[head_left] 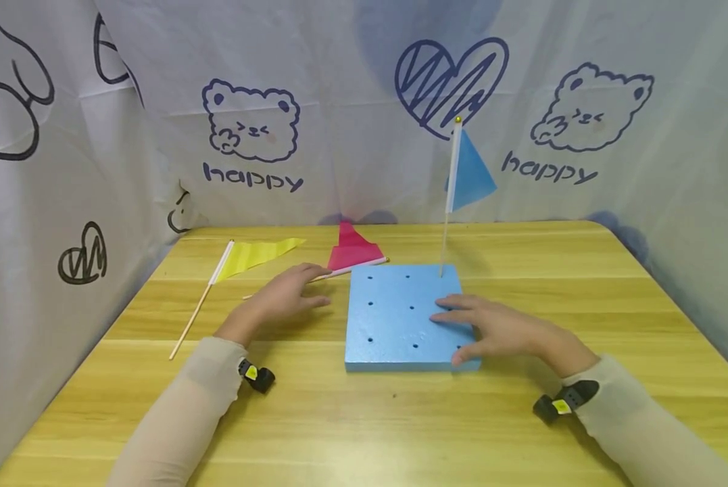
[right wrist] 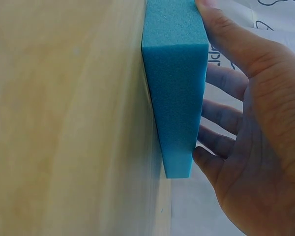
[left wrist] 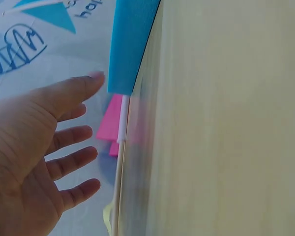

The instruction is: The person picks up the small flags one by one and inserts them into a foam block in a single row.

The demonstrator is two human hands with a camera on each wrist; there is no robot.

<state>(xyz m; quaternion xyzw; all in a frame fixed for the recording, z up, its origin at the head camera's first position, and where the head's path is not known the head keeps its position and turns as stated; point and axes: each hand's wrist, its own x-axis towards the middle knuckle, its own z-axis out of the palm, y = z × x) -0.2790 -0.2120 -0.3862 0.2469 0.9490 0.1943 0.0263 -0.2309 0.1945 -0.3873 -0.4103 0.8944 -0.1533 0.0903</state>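
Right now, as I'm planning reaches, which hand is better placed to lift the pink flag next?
Left hand, likely: it's beside the pink flag, while the right hand is at the blue board, farther off.

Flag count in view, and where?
3. Yellow flag lies at left; pink flag lies by the blue block's far-left corner, stick partly behind the left hand; blue flag stands in the block's far-right hole.

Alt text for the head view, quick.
A drilled blue block lies on a wooden table, a blue flag standing in its far right corner. The right grip is over the block's right edge; the left grip is near a lying pink flag, a yellow flag farther left.
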